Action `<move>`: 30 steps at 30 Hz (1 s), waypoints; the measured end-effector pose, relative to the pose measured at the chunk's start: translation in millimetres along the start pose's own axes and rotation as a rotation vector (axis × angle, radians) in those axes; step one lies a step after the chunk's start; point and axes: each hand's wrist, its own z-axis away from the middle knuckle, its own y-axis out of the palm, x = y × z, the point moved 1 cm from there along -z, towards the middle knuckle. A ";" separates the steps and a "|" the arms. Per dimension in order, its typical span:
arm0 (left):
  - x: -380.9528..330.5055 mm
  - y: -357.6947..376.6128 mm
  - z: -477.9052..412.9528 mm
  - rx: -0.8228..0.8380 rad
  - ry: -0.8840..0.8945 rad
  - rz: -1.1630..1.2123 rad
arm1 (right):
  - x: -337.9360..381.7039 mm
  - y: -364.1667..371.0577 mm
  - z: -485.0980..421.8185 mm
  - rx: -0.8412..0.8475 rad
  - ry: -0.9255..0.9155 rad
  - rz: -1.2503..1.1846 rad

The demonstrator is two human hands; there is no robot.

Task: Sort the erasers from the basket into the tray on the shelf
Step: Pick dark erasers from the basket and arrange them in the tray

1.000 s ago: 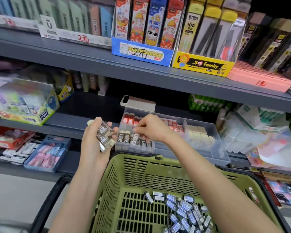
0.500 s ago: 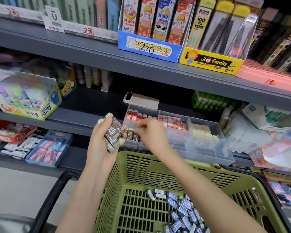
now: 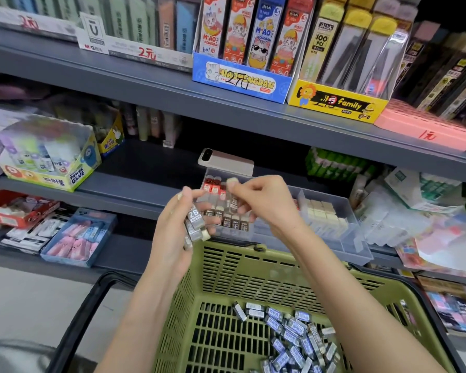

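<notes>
Seen from the head camera, the left hand [image 3: 172,232] is curled round a small stack of erasers [image 3: 195,224] in dark sleeves marked 2B. It holds them just in front of the near left corner of the tray [image 3: 358,249]. The right hand [image 3: 267,203] pinches a single eraser [image 3: 233,204] between thumb and fingertips, roughly upright, above the tray's left compartment.

The tray is a clear plastic box with dividers. It sits on the middle shelf [image 3: 135,184], just behind the far rim of the green basket [image 3: 253,265]. In the left compartment a row of dark erasers [image 3: 232,220] stands on end near the front wall, with red ones [image 3: 212,185] behind.

The step in hand looks like setting this one eraser into that row. It should go down upright, label to the front, against its neighbour, and be let go only once it stands. A careless nudge could topple the row.

A loose pile [image 3: 293,329] lies in the basket's near right, so much sorting seems left.

Cream blocks [image 3: 320,211] fill a compartment to the right. A phone [image 3: 226,162] lies at the tray's far edge. Far left is a glue box [image 3: 49,157], and lower left a blue box [image 3: 78,238] of pink items. The left hand and its stack crowd the near left corner, and the basket rim sits close under both wrists.
</notes>
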 end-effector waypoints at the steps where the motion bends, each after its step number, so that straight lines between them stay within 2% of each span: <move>1: 0.4 -0.8 -0.5 -0.051 0.009 0.006 | -4.7 -1.5 -4.5 -0.015 0.058 0.037; 7: 0.7 -1.5 0.1 -0.154 0.076 -0.013 | -20.0 18.5 -20.6 0.150 0.205 0.434; 14: 2.5 1.9 3.8 -0.158 0.108 -0.049 | -15.3 33.6 -28.5 0.146 0.177 0.662; 16: 3.3 2.9 4.5 -0.153 0.103 -0.060 | -8.9 30.3 -24.2 0.147 0.110 0.740; 18: 4.6 2.8 5.0 -0.147 0.108 -0.076 | -1.3 24.6 -15.1 0.077 -0.062 0.821; 20: 5.6 2.5 5.1 -0.143 0.123 -0.111 | 6.9 21.6 0.4 0.071 -0.215 0.645; 23: 7.0 2.2 5.3 -0.136 0.158 -0.185 | 19.6 23.3 27.4 0.223 -0.213 0.170; 30: 9.5 5.4 9.4 -0.051 0.137 -0.181 | 18.0 22.7 35.2 0.368 -0.143 -0.051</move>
